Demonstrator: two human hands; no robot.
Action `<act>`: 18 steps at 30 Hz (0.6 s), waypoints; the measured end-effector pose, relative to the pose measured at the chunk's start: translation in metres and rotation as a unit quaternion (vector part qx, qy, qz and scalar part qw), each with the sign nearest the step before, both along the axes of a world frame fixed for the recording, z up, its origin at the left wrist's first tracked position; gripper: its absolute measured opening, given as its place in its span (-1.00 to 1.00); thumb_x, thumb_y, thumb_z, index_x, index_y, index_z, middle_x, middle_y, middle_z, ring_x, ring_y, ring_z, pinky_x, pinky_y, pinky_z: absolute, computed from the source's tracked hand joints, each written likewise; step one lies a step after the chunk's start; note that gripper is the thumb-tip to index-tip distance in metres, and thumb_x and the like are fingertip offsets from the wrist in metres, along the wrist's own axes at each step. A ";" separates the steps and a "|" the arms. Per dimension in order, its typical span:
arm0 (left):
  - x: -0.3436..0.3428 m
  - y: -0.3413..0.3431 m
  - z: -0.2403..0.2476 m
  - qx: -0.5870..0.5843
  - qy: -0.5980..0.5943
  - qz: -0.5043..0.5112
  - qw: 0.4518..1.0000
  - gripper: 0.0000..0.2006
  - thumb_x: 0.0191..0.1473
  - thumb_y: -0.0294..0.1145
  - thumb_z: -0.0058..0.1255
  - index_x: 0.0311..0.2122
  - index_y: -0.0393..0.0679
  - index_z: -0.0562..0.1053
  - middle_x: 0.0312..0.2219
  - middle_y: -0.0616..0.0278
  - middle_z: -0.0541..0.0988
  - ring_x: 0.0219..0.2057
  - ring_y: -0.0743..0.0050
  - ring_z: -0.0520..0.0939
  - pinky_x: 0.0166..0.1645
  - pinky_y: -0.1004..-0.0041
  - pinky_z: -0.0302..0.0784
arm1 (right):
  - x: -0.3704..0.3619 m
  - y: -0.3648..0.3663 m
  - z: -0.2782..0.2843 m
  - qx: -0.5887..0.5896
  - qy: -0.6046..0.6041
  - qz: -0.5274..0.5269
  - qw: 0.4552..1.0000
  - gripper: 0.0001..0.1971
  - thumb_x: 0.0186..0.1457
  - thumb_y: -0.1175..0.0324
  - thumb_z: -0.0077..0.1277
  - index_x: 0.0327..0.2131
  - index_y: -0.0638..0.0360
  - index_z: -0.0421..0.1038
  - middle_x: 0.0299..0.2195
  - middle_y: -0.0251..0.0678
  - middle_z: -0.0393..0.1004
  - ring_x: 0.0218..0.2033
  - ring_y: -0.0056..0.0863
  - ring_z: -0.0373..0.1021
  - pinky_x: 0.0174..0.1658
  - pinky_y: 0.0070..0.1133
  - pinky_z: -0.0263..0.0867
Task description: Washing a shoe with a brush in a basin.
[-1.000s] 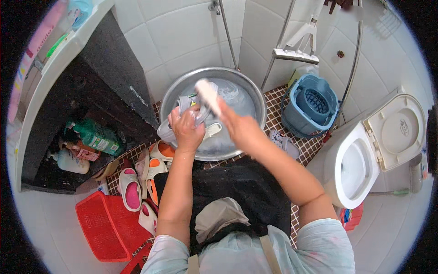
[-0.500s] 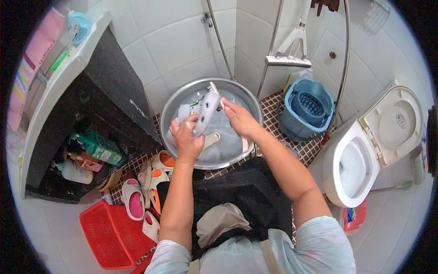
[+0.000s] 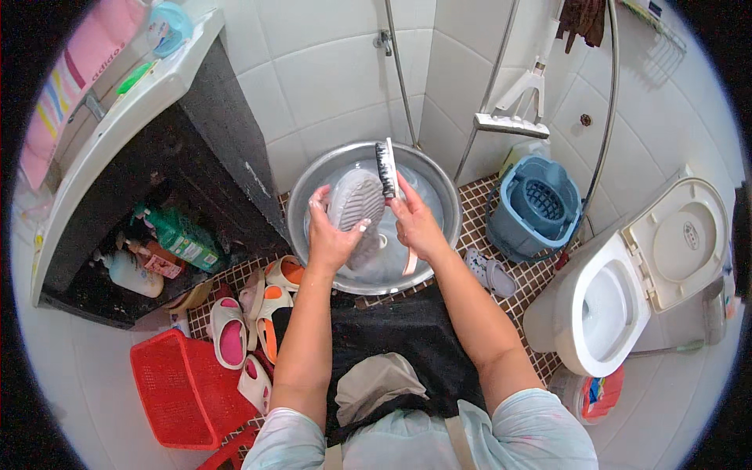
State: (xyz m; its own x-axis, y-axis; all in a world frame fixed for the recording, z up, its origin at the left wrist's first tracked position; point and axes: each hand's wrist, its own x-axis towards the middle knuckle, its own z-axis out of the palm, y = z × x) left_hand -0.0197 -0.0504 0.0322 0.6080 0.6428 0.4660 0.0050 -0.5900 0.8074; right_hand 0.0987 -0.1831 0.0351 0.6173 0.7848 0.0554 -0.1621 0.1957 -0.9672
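I'm gripping a grey clog [image 3: 359, 202], left hand [image 3: 333, 241].
Beside that grip, the right hand [image 3: 417, 225] is clasping a black-bristled brush [image 3: 388, 169].

Shirt [image 3: 392, 440]: pale blue-green, with faint pink blotches.
Sleeves [image 3: 540, 427]: short and loose on me, in the same print, ending above my elbows.
Straps [image 3: 462, 442]: two flat beige bands on my shirt.
Black cloth [image 3: 407, 325]: across my lap, bearing a beige-grey piece [image 3: 380, 388].
Fingers [image 3: 319, 200]: mine are bare.
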 end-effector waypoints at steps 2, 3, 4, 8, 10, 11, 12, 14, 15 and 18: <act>0.001 0.004 -0.005 -0.010 -0.033 0.007 0.999 -0.20 -0.39 -0.35 0.31 0.01 -0.33 0.15 -0.05 -0.17 0.32 0.01 0.04 0.38 0.08 0.31 0.26 | 0.000 0.002 -0.003 0.012 -0.051 -0.002 0.999 -0.41 0.18 0.40 -0.18 0.25 -0.08 -0.14 -0.10 -0.27 0.37 -0.36 -0.70 0.34 -0.25 -0.67 0.30; 0.000 0.011 -0.008 -0.094 0.026 -0.032 0.995 -0.19 -0.40 -0.32 0.32 0.01 -0.35 0.17 -0.09 -0.16 0.36 -0.03 0.06 0.41 0.06 0.31 0.29 | -0.002 0.005 -0.004 0.034 -0.057 -0.005 0.998 -0.38 0.15 0.45 -0.16 0.25 -0.03 -0.13 -0.09 -0.28 0.36 -0.23 -0.68 0.30 -0.12 -0.66 0.23; -0.002 0.016 -0.013 -0.177 0.085 -0.071 0.978 -0.18 -0.41 -0.28 0.33 0.01 -0.37 0.20 -0.12 -0.15 0.40 -0.06 0.08 0.45 0.05 0.32 0.31 | -0.003 0.007 -0.005 0.055 -0.063 -0.008 0.996 -0.36 0.13 0.50 -0.14 0.25 0.02 -0.13 -0.07 -0.28 0.36 -0.10 -0.65 0.25 0.00 -0.64 0.16; -0.006 0.006 -0.007 -0.199 0.082 -0.075 0.974 -0.27 -0.37 -0.33 0.34 -0.04 -0.37 0.26 -0.20 0.04 0.49 -0.16 0.25 0.52 -0.02 0.37 0.38 | -0.005 0.006 -0.002 -0.003 -0.131 -0.018 0.991 -0.34 0.08 0.56 -0.12 0.24 0.03 -0.11 -0.10 -0.28 0.37 -0.14 -0.64 0.29 -0.03 -0.64 0.20; -0.005 -0.003 0.000 -0.086 0.103 -0.009 0.991 -0.28 -0.36 -0.29 0.34 -0.06 -0.39 0.27 -0.19 -0.03 0.50 -0.15 0.17 0.53 -0.03 0.36 0.39 | -0.001 0.005 -0.008 0.004 -0.143 -0.037 0.989 -0.33 0.06 0.58 -0.11 0.24 0.01 -0.09 -0.09 -0.29 0.38 -0.12 -0.61 0.29 -0.02 -0.63 0.19; -0.003 -0.009 0.003 -0.090 0.101 -0.009 0.991 -0.28 -0.36 -0.29 0.34 -0.06 -0.39 0.27 -0.19 -0.03 0.50 -0.15 0.17 0.53 -0.03 0.36 0.39 | 0.000 0.005 -0.012 0.001 -0.145 -0.035 0.989 -0.33 0.06 0.58 -0.11 0.24 0.01 -0.09 -0.09 -0.29 0.38 -0.12 -0.61 0.29 -0.02 -0.63 0.19; -0.003 -0.014 0.011 -0.077 0.104 0.009 0.992 -0.31 -0.34 -0.29 0.32 -0.07 -0.38 0.28 -0.18 -0.08 0.48 -0.15 0.10 0.52 -0.03 0.34 0.39 | 0.000 0.007 -0.013 0.011 -0.166 -0.050 0.985 -0.33 0.06 0.57 -0.10 0.24 -0.01 -0.08 -0.06 -0.25 0.37 -0.09 -0.56 0.30 -0.01 -0.62 0.19; 0.000 -0.018 0.012 -0.065 0.104 0.027 0.992 -0.33 -0.33 -0.28 0.31 -0.08 -0.37 0.30 -0.17 -0.13 0.47 -0.14 0.03 0.52 -0.04 0.31 0.39 | 0.003 0.006 -0.015 0.019 -0.189 -0.064 0.980 -0.33 0.07 0.55 -0.10 0.24 -0.04 -0.07 -0.03 -0.21 0.36 -0.05 -0.51 0.31 0.00 -0.60 0.19; 0.000 -0.016 0.005 -0.026 0.082 0.054 0.995 -0.38 -0.32 -0.32 0.29 -0.10 -0.36 0.31 -0.21 -0.11 0.47 -0.16 -0.04 0.49 -0.06 0.27 0.39 | -0.001 0.007 -0.012 -0.020 -0.276 -0.100 0.956 -0.35 0.08 0.51 -0.09 0.23 -0.06 -0.07 -0.04 -0.11 0.37 -0.05 -0.41 0.34 -0.03 -0.57 0.22; -0.003 -0.005 -0.003 0.079 0.046 0.120 0.988 -0.48 -0.32 -0.40 0.23 -0.16 -0.31 0.35 -0.28 -0.07 0.46 -0.22 -0.10 0.46 -0.10 0.22 0.37 | -0.035 -0.003 0.023 -0.140 -0.344 -0.093 0.924 -0.38 0.10 0.42 -0.10 0.22 -0.08 -0.06 -0.14 0.08 0.40 -0.12 -0.19 0.39 -0.10 -0.45 0.28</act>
